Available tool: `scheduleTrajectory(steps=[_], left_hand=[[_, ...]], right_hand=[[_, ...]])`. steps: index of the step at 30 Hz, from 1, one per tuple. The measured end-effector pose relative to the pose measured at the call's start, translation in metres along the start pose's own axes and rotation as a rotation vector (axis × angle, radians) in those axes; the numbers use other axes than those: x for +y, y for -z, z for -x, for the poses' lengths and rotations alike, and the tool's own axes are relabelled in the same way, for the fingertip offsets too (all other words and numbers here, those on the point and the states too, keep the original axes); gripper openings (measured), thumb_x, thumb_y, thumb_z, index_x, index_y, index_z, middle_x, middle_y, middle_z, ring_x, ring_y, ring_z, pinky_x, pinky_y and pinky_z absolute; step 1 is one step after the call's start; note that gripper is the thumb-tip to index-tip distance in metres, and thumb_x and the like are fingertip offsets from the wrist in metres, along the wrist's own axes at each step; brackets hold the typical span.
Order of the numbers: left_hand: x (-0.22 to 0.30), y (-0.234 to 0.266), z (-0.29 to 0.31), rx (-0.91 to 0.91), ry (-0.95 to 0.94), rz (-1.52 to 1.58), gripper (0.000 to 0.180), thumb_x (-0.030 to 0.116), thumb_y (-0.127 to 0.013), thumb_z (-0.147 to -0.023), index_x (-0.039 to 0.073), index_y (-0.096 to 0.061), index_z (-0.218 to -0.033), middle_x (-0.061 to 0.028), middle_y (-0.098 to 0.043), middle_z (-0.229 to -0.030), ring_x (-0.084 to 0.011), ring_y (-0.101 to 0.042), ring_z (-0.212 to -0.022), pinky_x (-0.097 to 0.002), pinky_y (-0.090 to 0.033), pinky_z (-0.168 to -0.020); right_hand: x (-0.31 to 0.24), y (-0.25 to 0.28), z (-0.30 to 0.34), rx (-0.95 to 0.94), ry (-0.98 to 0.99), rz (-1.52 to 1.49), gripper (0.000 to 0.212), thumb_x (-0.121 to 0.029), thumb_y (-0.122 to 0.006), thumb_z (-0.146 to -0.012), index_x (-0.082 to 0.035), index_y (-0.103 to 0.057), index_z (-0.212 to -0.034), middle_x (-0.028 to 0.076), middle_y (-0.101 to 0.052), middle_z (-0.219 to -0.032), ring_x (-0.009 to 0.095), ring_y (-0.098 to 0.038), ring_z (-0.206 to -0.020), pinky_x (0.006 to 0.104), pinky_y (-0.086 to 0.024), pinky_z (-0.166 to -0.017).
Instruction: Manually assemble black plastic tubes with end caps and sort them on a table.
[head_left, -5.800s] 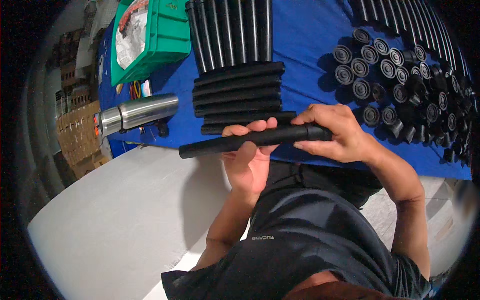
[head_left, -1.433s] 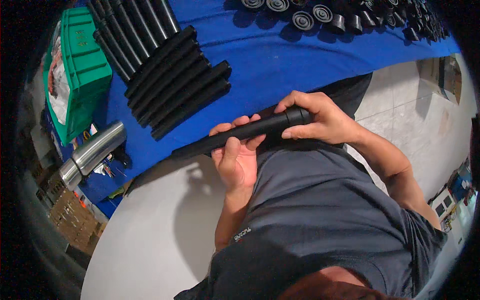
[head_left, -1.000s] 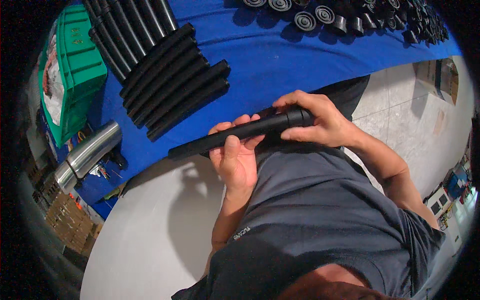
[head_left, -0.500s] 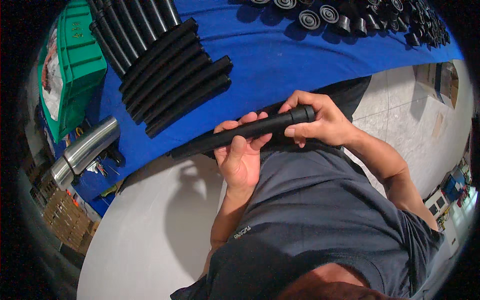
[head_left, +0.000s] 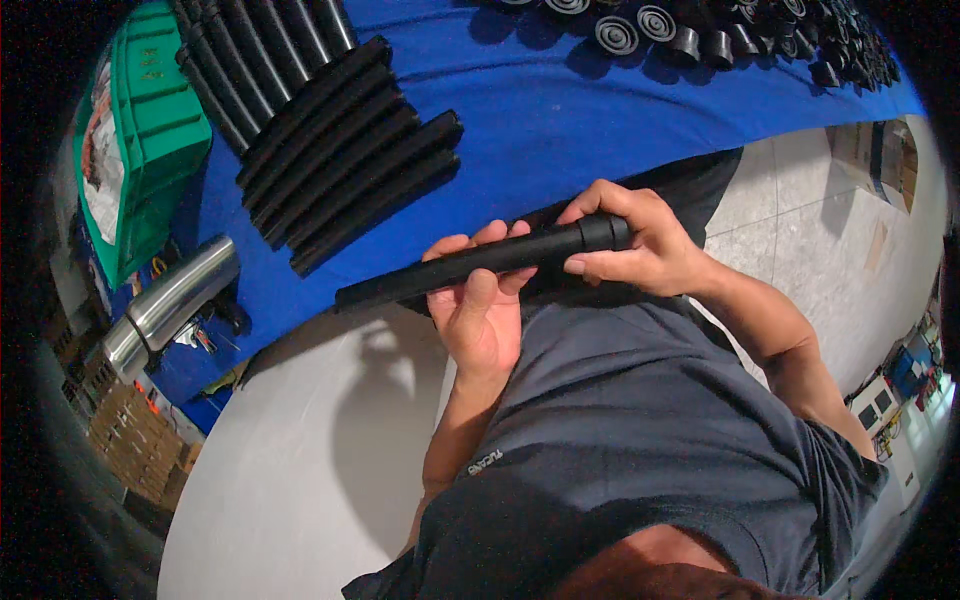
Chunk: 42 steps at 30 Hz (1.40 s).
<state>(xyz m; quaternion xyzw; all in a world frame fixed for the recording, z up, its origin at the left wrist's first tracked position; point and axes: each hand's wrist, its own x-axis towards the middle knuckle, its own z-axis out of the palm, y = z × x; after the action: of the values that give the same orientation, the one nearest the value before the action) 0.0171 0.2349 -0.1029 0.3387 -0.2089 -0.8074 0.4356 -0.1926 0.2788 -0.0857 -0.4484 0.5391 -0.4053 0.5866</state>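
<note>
A long black tube (head_left: 400, 283) lies across my body, held in both hands just off the near edge of the blue table (head_left: 560, 110). My left hand (head_left: 480, 310) grips it from below near the middle, fingers curled over the top. My right hand (head_left: 635, 245) wraps the tube's right end, where a short black cap-like piece (head_left: 605, 232) sits. The left end of the tube sticks out past my left hand.
A stack of ribbed black tubes (head_left: 345, 150) lies on the blue table, with smoother black tubes (head_left: 250, 50) behind. Several black round caps (head_left: 700, 30) sit at the far right. A green crate (head_left: 140, 130) and a shiny metal cylinder (head_left: 170, 305) are at the left.
Over the last seconds my head turned so the table tilted in view. Both hands kept hold of the black tube, and the right hand shifted a little at its end.
</note>
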Motion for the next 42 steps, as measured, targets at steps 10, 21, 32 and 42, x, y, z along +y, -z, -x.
scheduleTrajectory(steps=[10,21,32,42], left_hand=[[-0.002,0.001,0.004,0.043,-0.016,0.007,0.034,0.01,-0.062,-0.092,0.009,-0.05,-0.124,-0.0196,-0.061,-0.122,-0.0386,-0.059,-0.115,-0.0464,-0.059,-0.089],[-0.001,-0.002,-0.007,0.001,-0.114,-0.043,0.036,0.015,-0.067,-0.09,0.008,-0.051,-0.121,-0.0194,-0.062,-0.119,-0.0381,-0.062,-0.109,-0.0442,-0.059,-0.086],[0.002,-0.004,-0.001,0.034,-0.034,0.029,0.032,0.001,-0.059,-0.092,0.009,-0.05,-0.122,-0.0196,-0.06,-0.12,-0.0362,-0.06,-0.114,-0.0453,-0.057,-0.091],[0.008,-0.009,-0.008,-0.03,-0.096,0.029,0.036,0.01,-0.062,-0.093,0.008,-0.048,-0.125,-0.0205,-0.06,-0.123,-0.0404,-0.058,-0.115,-0.0508,-0.057,-0.091]], right_hand=[[0.004,-0.003,-0.004,0.026,-0.045,-0.081,0.038,-0.019,-0.079,-0.08,-0.001,-0.059,-0.107,0.005,-0.066,-0.079,0.013,-0.064,-0.076,0.0286,-0.05,-0.066],[-0.001,0.005,-0.006,0.043,0.199,0.179,0.038,-0.018,-0.081,-0.075,-0.002,-0.061,-0.104,0.008,-0.067,-0.09,0.021,-0.066,-0.084,0.0307,-0.049,-0.072],[0.005,-0.009,-0.005,0.15,0.075,0.005,0.033,-0.015,-0.08,-0.077,-0.001,-0.062,-0.1,0.006,-0.063,-0.078,0.011,-0.06,-0.071,0.0284,-0.047,-0.063],[0.002,0.004,-0.006,-0.033,-0.417,-0.575,0.044,-0.013,-0.081,-0.077,-0.001,-0.058,-0.112,0.001,-0.063,-0.084,0.014,-0.062,-0.079,0.0281,-0.05,-0.07]])
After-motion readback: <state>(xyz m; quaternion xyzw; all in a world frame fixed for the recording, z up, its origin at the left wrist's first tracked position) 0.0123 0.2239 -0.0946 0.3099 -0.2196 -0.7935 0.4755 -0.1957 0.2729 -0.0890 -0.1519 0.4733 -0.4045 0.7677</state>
